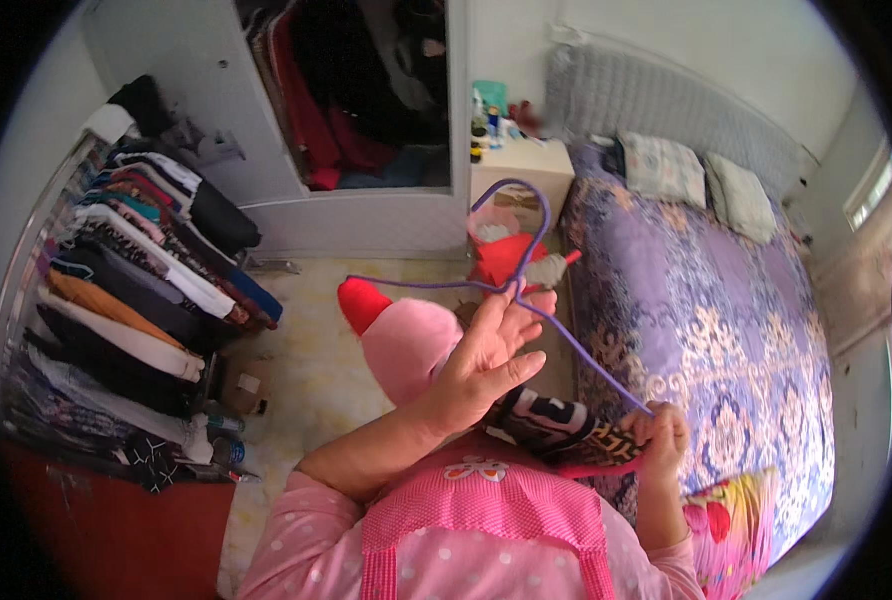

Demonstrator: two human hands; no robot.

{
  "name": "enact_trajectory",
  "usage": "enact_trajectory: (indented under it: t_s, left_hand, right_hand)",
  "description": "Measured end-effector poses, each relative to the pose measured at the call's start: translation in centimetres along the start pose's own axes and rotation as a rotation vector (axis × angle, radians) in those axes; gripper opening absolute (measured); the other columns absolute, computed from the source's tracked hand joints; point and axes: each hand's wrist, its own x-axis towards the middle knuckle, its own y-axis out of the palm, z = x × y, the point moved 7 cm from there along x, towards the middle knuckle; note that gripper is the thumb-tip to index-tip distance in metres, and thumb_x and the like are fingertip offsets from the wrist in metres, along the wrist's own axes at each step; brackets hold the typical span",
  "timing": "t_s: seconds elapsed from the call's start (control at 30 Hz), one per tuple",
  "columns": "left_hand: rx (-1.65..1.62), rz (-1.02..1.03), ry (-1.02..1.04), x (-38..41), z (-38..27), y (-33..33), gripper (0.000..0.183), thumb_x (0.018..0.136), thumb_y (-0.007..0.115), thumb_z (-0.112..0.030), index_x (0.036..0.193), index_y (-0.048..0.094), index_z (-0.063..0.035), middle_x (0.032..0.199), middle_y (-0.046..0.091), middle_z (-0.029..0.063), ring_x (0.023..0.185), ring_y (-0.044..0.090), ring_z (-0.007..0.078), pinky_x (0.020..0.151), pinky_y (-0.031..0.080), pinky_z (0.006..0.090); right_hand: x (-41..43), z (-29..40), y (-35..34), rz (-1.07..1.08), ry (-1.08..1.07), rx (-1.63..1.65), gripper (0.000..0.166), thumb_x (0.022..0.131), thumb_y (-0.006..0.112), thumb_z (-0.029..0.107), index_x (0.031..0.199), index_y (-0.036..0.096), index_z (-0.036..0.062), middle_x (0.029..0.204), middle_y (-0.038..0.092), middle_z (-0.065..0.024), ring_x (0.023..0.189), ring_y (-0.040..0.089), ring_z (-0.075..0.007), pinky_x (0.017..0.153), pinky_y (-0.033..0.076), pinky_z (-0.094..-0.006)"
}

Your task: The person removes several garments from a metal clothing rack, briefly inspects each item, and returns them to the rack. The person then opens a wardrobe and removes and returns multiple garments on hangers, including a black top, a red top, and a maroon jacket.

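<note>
A purple coated wire hanger [434, 284] stretches in front of me, its hook curving up beyond my left hand. My left hand [494, 345] has its fingers spread; the neck of the hanger touches its fingertips. My right hand [659, 435] is closed around the hanger's lower right end, over the bed's edge. Patterned black and pink fabric [551, 420] lies between my forearms, close to the pink apron [483, 510]. A rounded pink and red fabric thing [412, 341] shows beyond my left forearm, partly hidden; what it is, I cannot tell.
Clothes [153, 255] hang on a metal rack at left, near an open wardrobe [371, 97]. A bed with a purple patterned cover [708, 322] stands at right, beside a white nightstand [524, 161] bearing bottles. A red object [506, 255] and a pink basket [494, 221] are beyond my hands.
</note>
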Motion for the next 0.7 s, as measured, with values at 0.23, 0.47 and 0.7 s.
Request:
enact_trajectory:
  t_s: [0.23, 0.47, 0.7]
  left_hand:
    - [-0.257, -0.327, 0.044, -1.5, -3.3, -10.1, 0.049, 0.087, 0.051, -0.002, 0.131, 0.031, -0.0076, 0.124, 0.044, 0.0172, 0.121, 0.043, 0.0342, 0.105, 0.033, 0.0460]
    - [-0.135, -0.564, 0.023, 1.2, -4.9, -21.3, 0.046, 0.087, 0.054, -0.003, 0.127, 0.032, -0.0047, 0.110, 0.048, 0.0138, 0.106, 0.053, 0.0327, 0.098, 0.039, 0.0486]
    - [-0.083, -0.544, 0.030, 7.8, -9.5, -31.0, 0.045, 0.089, 0.053, -0.003, 0.129, 0.034, -0.0092, 0.107, 0.048, 0.0094, 0.098, 0.056, 0.0265, 0.089, 0.043, 0.0438]
  right_hand:
    - [3.4, -8.9, 11.2, 0.397, 0.236, -0.065, 0.036, 0.097, 0.046, 0.026, 0.069, 0.049, 0.0032, 0.071, 0.055, -0.0043, 0.066, 0.051, -0.0139, 0.064, 0.044, -0.0276]
    - [10.3, -14.7, 21.1, 0.910, 0.458, 0.090, 0.034, 0.098, 0.040, 0.032, 0.104, 0.056, 0.0029, 0.124, 0.049, -0.0137, 0.115, 0.044, -0.0241, 0.101, 0.030, -0.0366]
    - [19.1, -16.5, 31.4, 1.237, 0.636, 0.546, 0.035, 0.089, 0.054, 0.017, 0.121, 0.049, 0.0019, 0.123, 0.051, -0.0145, 0.122, 0.042, -0.0247, 0.105, 0.025, -0.0392]
